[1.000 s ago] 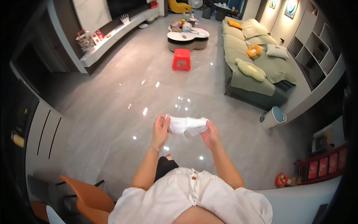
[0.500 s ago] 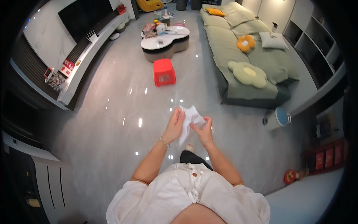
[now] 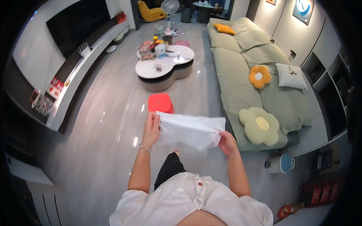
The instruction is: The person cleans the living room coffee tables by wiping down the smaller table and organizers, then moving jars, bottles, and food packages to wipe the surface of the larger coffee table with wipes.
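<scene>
One thin white sheet [image 3: 190, 130], cloth or paper (cannot tell which), held in mid-air in front of the body, above the floor [image 3: 102, 158]. Left hand [image 3: 151, 130]: thumb and fingers pinching its left end near the upper corner. Right hand [image 3: 228, 143]: pinching the right end, lower down, the material gathered at the grip. Hands well apart, sheet stretched between.

Progress, by judgement: opening-out mostly done, nearly full width showing. Creases and the bunched right end remain unsmoothed; lower edge hangs slack. Sheet not set down on any surface.

Outward: bracelet [image 3: 145, 148] on the left wrist. Red stool [image 3: 160, 101] beyond the sheet, its lower part hidden. White-topped table [image 3: 145, 70] farther off, bearing bottles and packets. Sofa [image 3: 233, 71] ahead to the right, with a green flower cushion [image 3: 260, 126] at its near end; bin [image 3: 286, 162] just beside that end.
</scene>
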`<action>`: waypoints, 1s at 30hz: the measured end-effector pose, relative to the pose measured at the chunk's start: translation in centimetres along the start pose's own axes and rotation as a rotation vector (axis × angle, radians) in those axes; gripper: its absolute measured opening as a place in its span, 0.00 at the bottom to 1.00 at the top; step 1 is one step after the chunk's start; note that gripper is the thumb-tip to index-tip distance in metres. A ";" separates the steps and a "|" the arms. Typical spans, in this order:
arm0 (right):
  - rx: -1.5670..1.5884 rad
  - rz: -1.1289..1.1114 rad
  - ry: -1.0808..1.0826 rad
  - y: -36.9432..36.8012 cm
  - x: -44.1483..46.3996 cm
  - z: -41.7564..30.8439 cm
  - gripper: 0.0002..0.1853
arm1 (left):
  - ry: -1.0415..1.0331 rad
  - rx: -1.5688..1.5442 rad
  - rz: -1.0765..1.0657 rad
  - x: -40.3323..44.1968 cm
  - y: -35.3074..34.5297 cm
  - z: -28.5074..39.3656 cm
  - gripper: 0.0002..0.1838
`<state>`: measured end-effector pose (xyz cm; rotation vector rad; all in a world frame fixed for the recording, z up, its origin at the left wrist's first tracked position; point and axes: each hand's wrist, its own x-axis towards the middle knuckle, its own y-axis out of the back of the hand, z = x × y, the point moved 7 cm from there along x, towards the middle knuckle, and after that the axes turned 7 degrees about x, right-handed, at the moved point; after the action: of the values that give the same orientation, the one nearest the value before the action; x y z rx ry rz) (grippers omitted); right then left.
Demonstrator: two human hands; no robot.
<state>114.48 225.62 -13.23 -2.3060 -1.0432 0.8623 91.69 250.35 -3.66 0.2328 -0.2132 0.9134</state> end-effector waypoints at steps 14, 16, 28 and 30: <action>0.680 -0.395 0.405 -0.3 28.9 -19.7 0.34 | 0.245 -0.279 -0.508 43.1 -29.5 -7.7 0.10; 0.660 -0.311 0.335 5.7 37.2 -18.4 0.32 | 0.283 -0.138 -0.533 47.3 -31.4 -13.0 0.10; 0.577 -0.425 0.068 -3.1 70.4 -43.7 0.38 | 0.655 0.537 -0.319 69.2 -25.7 -44.6 0.28; 0.544 -0.281 0.087 -2.7 75.5 -46.8 0.40 | 0.888 0.749 -0.523 70.0 -27.9 -49.9 0.35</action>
<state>184.93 279.22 -5.40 -1.6848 -0.9255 0.8023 159.66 301.13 -34.68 0.5161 0.9900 0.4657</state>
